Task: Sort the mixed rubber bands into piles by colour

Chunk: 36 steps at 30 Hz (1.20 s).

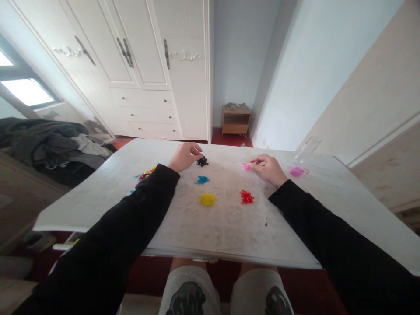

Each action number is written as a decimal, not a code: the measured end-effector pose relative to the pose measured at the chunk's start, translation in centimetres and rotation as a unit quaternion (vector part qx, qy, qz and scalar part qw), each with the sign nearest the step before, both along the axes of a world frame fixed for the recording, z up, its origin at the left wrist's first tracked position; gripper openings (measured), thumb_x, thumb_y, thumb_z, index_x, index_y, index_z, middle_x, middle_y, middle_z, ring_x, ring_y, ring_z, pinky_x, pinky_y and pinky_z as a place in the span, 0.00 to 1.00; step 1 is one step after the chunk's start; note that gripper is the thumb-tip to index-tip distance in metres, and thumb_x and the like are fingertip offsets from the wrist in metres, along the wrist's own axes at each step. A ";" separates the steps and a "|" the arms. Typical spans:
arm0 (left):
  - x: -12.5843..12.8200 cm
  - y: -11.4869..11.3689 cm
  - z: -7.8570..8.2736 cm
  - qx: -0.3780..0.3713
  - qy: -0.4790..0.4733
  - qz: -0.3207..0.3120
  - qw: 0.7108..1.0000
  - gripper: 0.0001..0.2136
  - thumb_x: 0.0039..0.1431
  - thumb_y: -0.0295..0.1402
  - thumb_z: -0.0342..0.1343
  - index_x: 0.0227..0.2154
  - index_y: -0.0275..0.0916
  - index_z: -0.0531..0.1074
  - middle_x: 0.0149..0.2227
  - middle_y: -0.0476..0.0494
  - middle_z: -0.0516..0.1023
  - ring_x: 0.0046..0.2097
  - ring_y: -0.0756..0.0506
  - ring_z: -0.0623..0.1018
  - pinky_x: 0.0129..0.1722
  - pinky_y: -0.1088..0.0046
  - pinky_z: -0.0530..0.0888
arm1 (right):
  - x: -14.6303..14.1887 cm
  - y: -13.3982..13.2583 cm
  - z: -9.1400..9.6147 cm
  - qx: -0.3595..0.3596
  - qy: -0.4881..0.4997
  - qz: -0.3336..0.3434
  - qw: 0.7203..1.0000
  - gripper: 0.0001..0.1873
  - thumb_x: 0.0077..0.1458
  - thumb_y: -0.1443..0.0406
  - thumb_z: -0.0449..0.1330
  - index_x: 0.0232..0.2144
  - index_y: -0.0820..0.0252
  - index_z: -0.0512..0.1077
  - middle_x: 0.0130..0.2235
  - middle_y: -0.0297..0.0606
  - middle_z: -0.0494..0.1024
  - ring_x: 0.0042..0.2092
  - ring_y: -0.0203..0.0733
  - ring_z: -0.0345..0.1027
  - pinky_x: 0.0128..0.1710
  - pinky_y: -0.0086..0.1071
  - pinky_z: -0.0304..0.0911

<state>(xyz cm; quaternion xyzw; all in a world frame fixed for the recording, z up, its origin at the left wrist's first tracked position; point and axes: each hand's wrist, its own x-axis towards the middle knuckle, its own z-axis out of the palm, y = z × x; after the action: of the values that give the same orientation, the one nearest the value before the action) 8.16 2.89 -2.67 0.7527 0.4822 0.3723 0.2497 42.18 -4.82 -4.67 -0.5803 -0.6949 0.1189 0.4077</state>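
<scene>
My left hand is closed in a pinch at the edge of a small pile of black pieces; what its fingertips hold, if anything, is too small to make out. At a little heap of pink pieces, my right hand has thumb and fingers pinched together on the pink. Nearer to me lie separate piles of blue pieces, yellow pieces and red pieces. A mixed-colour heap is partly hidden behind my left sleeve. The pieces look thin and loop-like.
A white table carries everything. On its right side, a clear plastic container lies beside a pink-purple lid. Dark clothes are heaped left of the table. A white wardrobe and small wooden cabinet stand beyond.
</scene>
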 end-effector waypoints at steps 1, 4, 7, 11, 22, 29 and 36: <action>0.0 -0.1 0.1 -0.003 0.002 0.002 1.000 0.08 0.48 0.33 0.65 0.32 0.38 0.77 0.30 0.42 0.83 0.32 0.43 0.81 0.37 0.65 0.77 | 0.0 0.0 0.0 0.000 -0.001 0.000 1.000 0.12 0.50 0.57 0.65 0.31 0.59 0.82 0.37 0.41 0.81 0.37 0.45 0.73 0.40 0.38 0.67; 0.0 -0.2 0.2 -0.008 0.007 0.005 1.000 0.08 0.48 0.33 0.65 0.32 0.38 0.77 0.31 0.42 0.84 0.32 0.43 0.81 0.37 0.66 0.77 | 0.0 -0.1 0.1 -0.001 0.001 0.003 1.000 0.12 0.51 0.57 0.65 0.32 0.58 0.82 0.37 0.41 0.81 0.38 0.45 0.73 0.41 0.38 0.68; 0.0 -0.1 0.2 -0.003 0.018 0.010 1.000 0.08 0.48 0.34 0.65 0.32 0.38 0.77 0.31 0.42 0.84 0.32 0.43 0.81 0.36 0.66 0.76 | -0.1 -0.2 0.3 -0.015 0.010 0.006 1.000 0.13 0.50 0.56 0.66 0.32 0.59 0.83 0.37 0.41 0.81 0.37 0.45 0.73 0.40 0.38 0.68; -0.1 -0.1 0.1 -0.002 0.025 0.011 1.000 0.08 0.49 0.35 0.65 0.32 0.38 0.78 0.30 0.43 0.84 0.32 0.44 0.81 0.35 0.67 0.76 | -0.2 -0.2 0.3 -0.027 0.014 0.005 1.000 0.13 0.49 0.56 0.67 0.33 0.59 0.83 0.38 0.42 0.80 0.37 0.45 0.73 0.39 0.38 0.68; 0.0 -0.4 0.4 0.002 0.023 0.012 1.000 0.08 0.48 0.36 0.65 0.32 0.39 0.78 0.29 0.43 0.83 0.31 0.44 0.80 0.33 0.68 0.74 | -0.3 -0.2 0.5 -0.019 0.004 -0.006 1.000 0.10 0.47 0.60 0.67 0.32 0.59 0.80 0.38 0.41 0.82 0.37 0.44 0.73 0.40 0.38 0.69; 0.1 -0.3 0.4 -0.005 0.027 0.019 0.999 0.07 0.49 0.35 0.64 0.31 0.39 0.77 0.30 0.43 0.83 0.30 0.44 0.79 0.31 0.69 0.73 | -0.4 -0.4 0.7 -0.013 -0.006 -0.008 1.000 0.09 0.47 0.60 0.67 0.30 0.59 0.79 0.37 0.40 0.81 0.37 0.43 0.72 0.40 0.37 0.68; 0.1 -0.4 0.6 -0.008 0.025 0.016 1.000 0.07 0.49 0.35 0.64 0.30 0.38 0.78 0.29 0.43 0.83 0.29 0.45 0.79 0.31 0.69 0.73 | -0.5 -0.4 0.8 -0.017 -0.009 -0.006 1.000 0.09 0.48 0.59 0.67 0.29 0.59 0.79 0.36 0.40 0.81 0.36 0.44 0.73 0.40 0.37 0.68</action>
<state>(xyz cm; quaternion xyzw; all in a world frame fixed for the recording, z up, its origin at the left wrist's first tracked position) 8.28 2.44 -2.11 0.7516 0.5035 0.3535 0.2379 41.68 -5.25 -3.92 -0.5922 -0.6928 0.1232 0.3926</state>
